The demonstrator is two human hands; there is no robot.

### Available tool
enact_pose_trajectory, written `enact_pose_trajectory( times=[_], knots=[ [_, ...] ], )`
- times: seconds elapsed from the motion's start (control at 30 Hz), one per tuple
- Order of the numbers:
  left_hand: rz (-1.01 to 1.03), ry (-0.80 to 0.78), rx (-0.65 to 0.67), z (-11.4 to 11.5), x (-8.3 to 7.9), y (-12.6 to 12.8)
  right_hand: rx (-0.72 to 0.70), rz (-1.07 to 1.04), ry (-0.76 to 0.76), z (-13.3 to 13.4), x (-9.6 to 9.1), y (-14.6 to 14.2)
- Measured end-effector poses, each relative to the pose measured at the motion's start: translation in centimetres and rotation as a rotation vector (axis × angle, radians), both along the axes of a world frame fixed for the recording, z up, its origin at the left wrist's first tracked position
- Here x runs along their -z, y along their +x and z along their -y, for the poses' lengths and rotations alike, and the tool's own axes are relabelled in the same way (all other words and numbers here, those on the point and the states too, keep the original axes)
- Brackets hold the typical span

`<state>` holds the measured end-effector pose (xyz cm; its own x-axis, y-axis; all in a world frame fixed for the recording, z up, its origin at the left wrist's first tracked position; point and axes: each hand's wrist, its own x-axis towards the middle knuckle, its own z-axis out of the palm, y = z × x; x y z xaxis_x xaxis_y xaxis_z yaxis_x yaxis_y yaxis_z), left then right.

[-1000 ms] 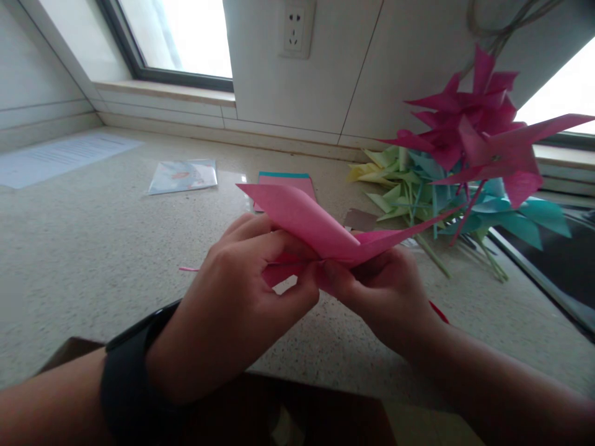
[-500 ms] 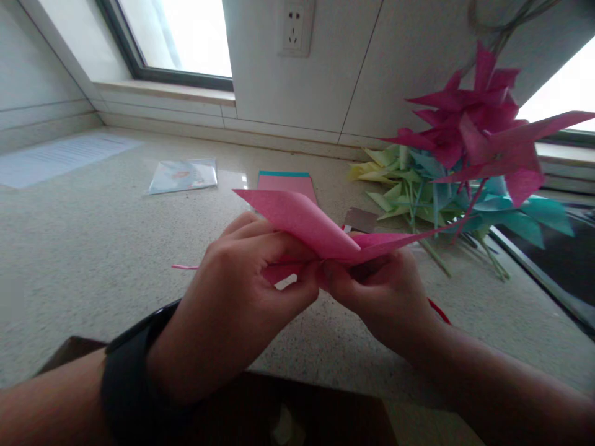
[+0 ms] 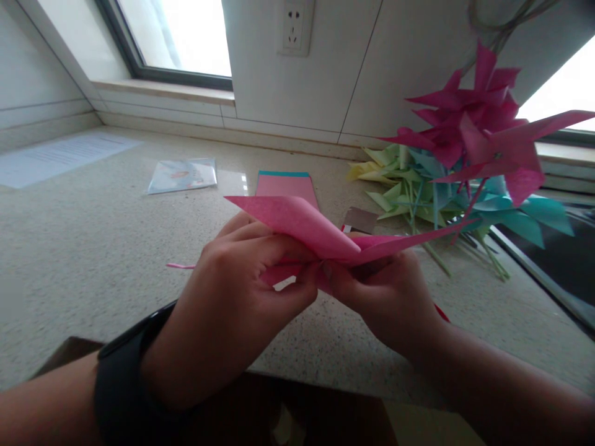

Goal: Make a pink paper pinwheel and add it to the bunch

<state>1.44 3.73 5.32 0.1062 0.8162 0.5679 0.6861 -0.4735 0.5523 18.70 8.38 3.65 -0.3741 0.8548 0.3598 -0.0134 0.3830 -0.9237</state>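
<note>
Between my two hands is a pink paper pinwheel [image 3: 316, 226], its folded blades spreading to the left and right above my fingers. My left hand [image 3: 251, 285] is closed on it, thumb and forefinger pinching near its middle. My right hand [image 3: 385, 288] pinches it from the other side, the thumb tips close together. A thin pink stick [image 3: 180, 266] pokes out left of my left hand; the rest of it is mostly covered by that hand. The exact spot where the fingertips press is partly hidden.
Behind my hands lies a pile of pink sheets [image 3: 286, 184] with a blue edge. Finished pinwheels in pink [image 3: 497, 152], green [image 3: 402, 198] and blue [image 3: 520, 214] are heaped at the right, beside a black hob [image 3: 558, 266]. A plastic-wrapped packet [image 3: 183, 176] and a printed sheet [image 3: 60, 158] lie left.
The pink pinwheel's left blade has dipped slightly and shifted left, and its right blade has tilted a little. Both hands keep their pinch, with the left wrist a touch further left.
</note>
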Motion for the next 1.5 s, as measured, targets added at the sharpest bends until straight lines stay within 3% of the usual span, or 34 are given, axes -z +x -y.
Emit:
enact_pose_trajectory(
  times=[0.23, 0.57, 0.97, 1.5],
  knots=[
    [-0.002, -0.004, 0.002, -0.05, -0.16, 0.04, -0.038, 0.019, -0.018, 0.02, -0.21, 0.29],
    [-0.008, 0.016, -0.018, 0.21, -0.23, -0.04, 0.055, 0.060, -0.031, -0.08, -0.07, 0.26],
    [-0.019, 0.050, -0.018, 0.33, -0.36, -0.09, 0.032, -0.008, -0.110, -0.09, 0.11, 0.28],
    [-0.049, 0.032, -0.034, 0.61, -0.60, 0.00, 0.034, 0.008, -0.046, -0.02, 0.03, 0.50]
  ],
)
